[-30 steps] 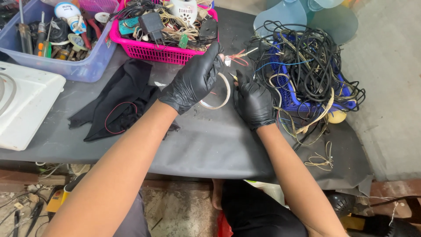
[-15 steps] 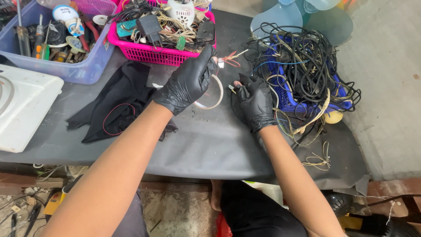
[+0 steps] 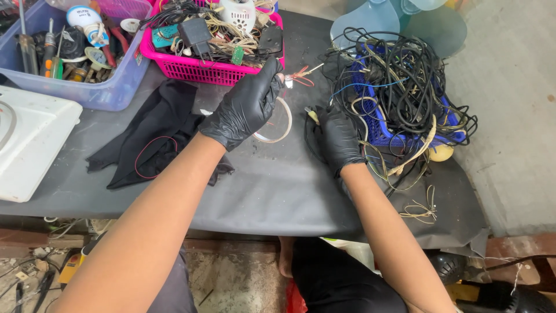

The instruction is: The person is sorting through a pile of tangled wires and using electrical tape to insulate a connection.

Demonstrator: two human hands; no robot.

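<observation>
A dark sheet covers the work table [image 3: 278, 191], which stands against a bare concrete wall. Taking the pink basket [image 3: 197, 68] of chargers and scrap parts as landmark: just right of its near corner the left hand [image 3: 246, 107], in a black glove, pinches the stripped end of a pale wire loop [image 3: 278, 123], lifting it so the loop hangs free beneath the palm. Further right, the right hand [image 3: 340, 136], also gloved, is closed on what looks like a small yellow-handled tool, held beside the blue crate [image 3: 382, 124] heaped with tangled black cables. Left of the basket sits a clear bin of tools [image 3: 87, 93]; below it lies a black cloth [image 3: 150, 139].
</observation>
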